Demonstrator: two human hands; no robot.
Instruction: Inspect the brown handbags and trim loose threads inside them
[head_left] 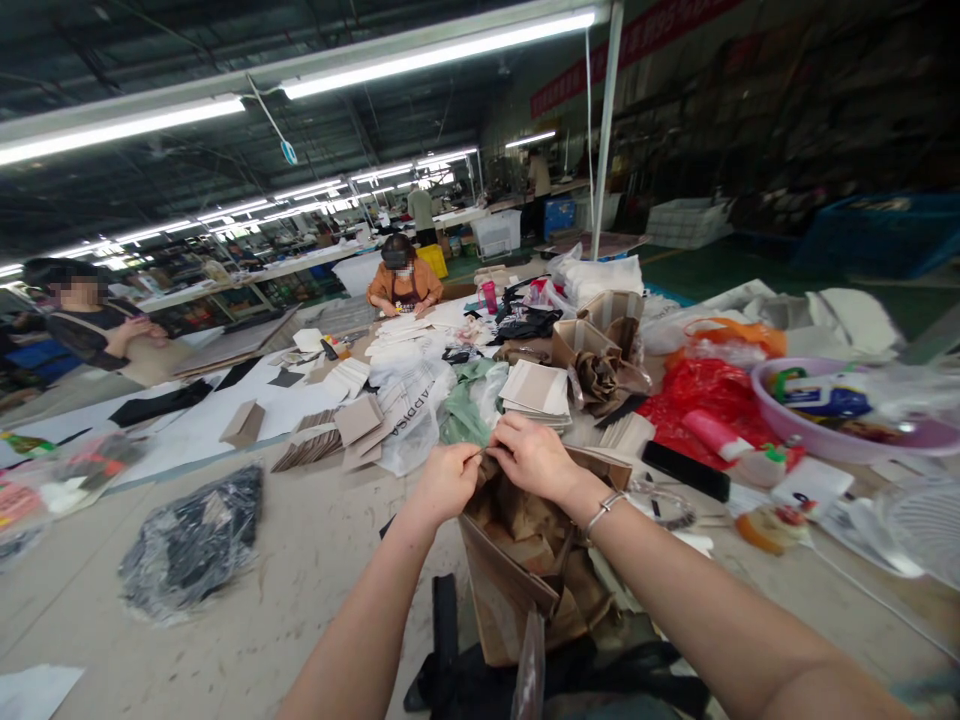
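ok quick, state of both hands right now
Left hand: closed, pinching the brown bag at its edge.
Right hand: closed, pinching the same edge, fingertips partly hidden.

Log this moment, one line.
left hand: pinching brown bag at top | right hand: pinching alongside | brown bag: open | to its left: wrapped dark bundle

Glossy brown box-shaped bag (501, 585) sits open-topped at the beige worktable (315, 590), crumpled brown material (525, 520) inside.
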